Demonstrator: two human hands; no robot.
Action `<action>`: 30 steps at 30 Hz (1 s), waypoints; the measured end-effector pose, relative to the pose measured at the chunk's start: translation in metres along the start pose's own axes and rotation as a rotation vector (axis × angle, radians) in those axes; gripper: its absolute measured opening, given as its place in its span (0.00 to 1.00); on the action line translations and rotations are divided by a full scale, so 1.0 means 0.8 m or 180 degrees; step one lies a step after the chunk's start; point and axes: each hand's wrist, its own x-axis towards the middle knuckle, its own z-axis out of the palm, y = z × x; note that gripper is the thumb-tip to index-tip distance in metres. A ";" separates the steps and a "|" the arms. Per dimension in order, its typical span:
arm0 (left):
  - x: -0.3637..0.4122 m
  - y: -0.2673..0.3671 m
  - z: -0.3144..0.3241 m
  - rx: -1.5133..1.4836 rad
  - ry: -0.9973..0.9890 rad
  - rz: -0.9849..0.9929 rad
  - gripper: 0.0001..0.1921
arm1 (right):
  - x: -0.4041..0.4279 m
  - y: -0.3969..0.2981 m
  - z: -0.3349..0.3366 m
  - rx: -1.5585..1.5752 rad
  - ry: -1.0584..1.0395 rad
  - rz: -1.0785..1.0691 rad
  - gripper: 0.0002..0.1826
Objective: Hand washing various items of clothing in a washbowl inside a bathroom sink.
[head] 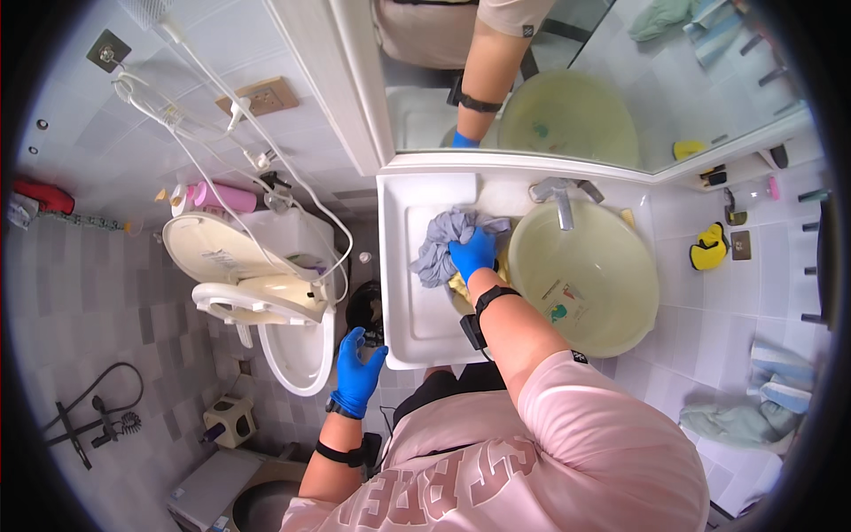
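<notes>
My right hand (473, 253), in a blue glove, is on a crumpled grey cloth (439, 243) at the washstand, its fingers partly hidden against the fabric. Beneath and beside that cloth, a yellow cloth (459, 286) shows. My left hand (360, 372), also gloved in blue, is held in the air left of the washstand's front corner, fingers apart and nothing in it. Right of the cloths, a large pale plastic basin (585, 266) with a printed sticker stands under the metal faucet (562, 203).
The white washstand (405, 332) meets a framed mirror (518, 100). Left of it are a black bin (362, 309) and a toilet (299, 352) with its lid raised. White cables (319, 206) hang above the toilet tank. A yellow-and-black item (709, 247) hangs on the right wall.
</notes>
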 end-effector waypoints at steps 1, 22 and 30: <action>0.007 -0.006 0.003 -0.0119 -0.0116 -0.0073 0.35 | 0.021 0.026 0.005 0.0267 -0.0058 -0.0298 0.35; 0.108 0.070 0.109 -0.1046 -0.1265 -0.0037 0.29 | -0.182 0.026 -0.428 0.3025 0.0561 -0.1534 0.24; 0.127 0.077 0.179 -0.0785 -0.1396 -0.0064 0.36 | -0.230 0.106 -0.599 0.4674 -0.0316 -0.1158 0.28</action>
